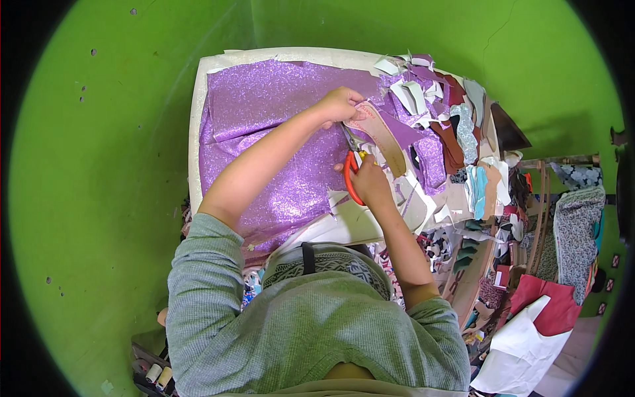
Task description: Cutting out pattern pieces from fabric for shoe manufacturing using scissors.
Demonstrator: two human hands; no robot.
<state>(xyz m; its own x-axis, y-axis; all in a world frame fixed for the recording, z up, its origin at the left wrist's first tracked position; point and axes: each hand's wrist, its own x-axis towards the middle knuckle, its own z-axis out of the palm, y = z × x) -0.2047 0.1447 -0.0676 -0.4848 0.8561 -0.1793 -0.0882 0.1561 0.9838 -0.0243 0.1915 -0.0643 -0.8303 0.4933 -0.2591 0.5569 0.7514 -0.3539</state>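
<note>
A large sheet of purple glitter material (271, 175) lies over the table. My left hand (340, 108) reaches across it, its fingers closed on the upper end of a curved tan pattern piece (383, 137) with reddish marks along its edge. Purple material shows beside and under this piece. My right hand (372, 183) grips scissors (350, 173) with orange-red handles. Their blades point away from me, the tips close beneath my left fingers. How far the blades are spread is hard to make out.
Right of my hands lie cut purple pieces (432, 157), white scraps (410, 97), brown pieces (452, 149) and light blue strips (476, 188). A green wall (112, 165) borders the table (197, 126). Fabrics, including a red one (546, 304), hang lower right; scraps litter the area below.
</note>
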